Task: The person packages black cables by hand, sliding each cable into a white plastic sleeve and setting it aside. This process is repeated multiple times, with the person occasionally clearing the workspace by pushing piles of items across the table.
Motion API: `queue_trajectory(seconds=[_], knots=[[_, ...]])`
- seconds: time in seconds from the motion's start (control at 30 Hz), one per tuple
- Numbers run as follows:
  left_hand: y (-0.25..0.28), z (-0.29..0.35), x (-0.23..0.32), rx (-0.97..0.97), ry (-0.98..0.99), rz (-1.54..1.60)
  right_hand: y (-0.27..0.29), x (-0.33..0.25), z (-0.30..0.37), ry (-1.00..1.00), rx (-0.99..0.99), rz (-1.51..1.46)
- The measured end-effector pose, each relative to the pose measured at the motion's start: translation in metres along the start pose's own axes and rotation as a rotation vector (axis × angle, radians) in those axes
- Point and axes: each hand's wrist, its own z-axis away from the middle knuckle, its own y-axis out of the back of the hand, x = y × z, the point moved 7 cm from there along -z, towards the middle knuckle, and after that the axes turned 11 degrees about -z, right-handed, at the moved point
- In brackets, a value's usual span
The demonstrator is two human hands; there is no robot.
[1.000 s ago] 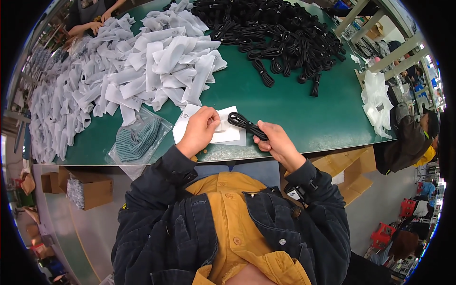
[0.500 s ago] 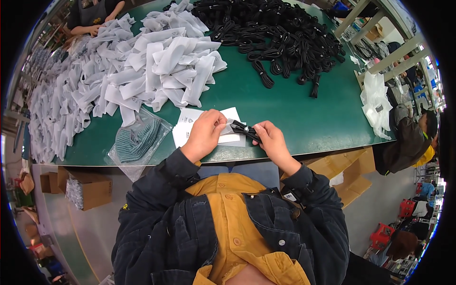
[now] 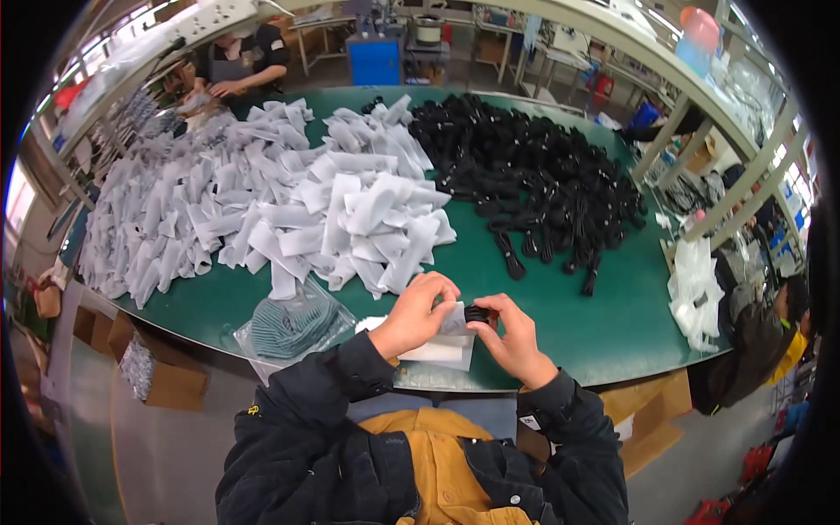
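Observation:
Above the near edge of the green table (image 3: 573,332), my left hand (image 3: 415,317) pinches a small whitish translucent sleeve (image 3: 454,322). My right hand (image 3: 514,341) grips a coiled black cable (image 3: 476,314) between thumb and fingers. One end of the cable sits at the sleeve's mouth and appears partly inside it; how deep I cannot tell. Beneath my hands lie white paper sheets (image 3: 435,353), partly covered by my left hand. Left of them is a clear plastic bag (image 3: 254,346) around a teal ribbed knit item (image 3: 293,325).
A large heap of filled white sleeves (image 3: 367,219) covers the table's left side. Bundled black cables (image 3: 542,166) are piled at the far right. Across the table's far left, a person (image 3: 245,66) works. Cardboard boxes (image 3: 175,385) stand below the edge; a frame (image 3: 744,184) rises at right.
The view has tilted up, showing more of the room. My right hand has brought the cable against the sleeve, and its end now meets the opening. My hands stay close together.

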Motion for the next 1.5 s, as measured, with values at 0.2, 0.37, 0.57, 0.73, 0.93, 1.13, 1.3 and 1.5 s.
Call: queue_trajectory(seconds=[0.2,0.37,0.57,0.73,0.93,1.13,1.3,1.5], knots=[[0.015,-0.024,-0.011,-0.139,0.313,0.736,0.004,-0.023,-0.046,0.154,0.053,-0.126],[0.053,-0.051,-0.027,0.026,0.192,0.784,-0.009,-0.004,-0.078,0.094,-0.116,-0.006],[0.145,-0.046,-0.078,0.397,0.113,-0.367,-0.039,0.039,-0.103,0.089,-0.154,0.369],[0.115,-0.012,-0.085,-0.231,0.179,-0.865,-0.095,0.091,-0.111,0.066,-0.36,0.529],[0.127,-0.011,-0.13,-0.347,0.198,-0.96,-0.143,0.116,-0.149,0.05,-0.391,0.606],[0.171,-0.009,-0.176,-0.325,0.239,-0.986,-0.202,0.134,-0.199,0.139,-0.375,0.586],[0.228,-0.013,-0.218,-0.271,0.277,-1.034,-0.255,0.122,-0.248,0.1,-0.425,0.595],[0.278,-0.023,-0.267,-0.211,0.341,-0.99,-0.32,0.153,-0.305,0.157,-0.378,0.606]])
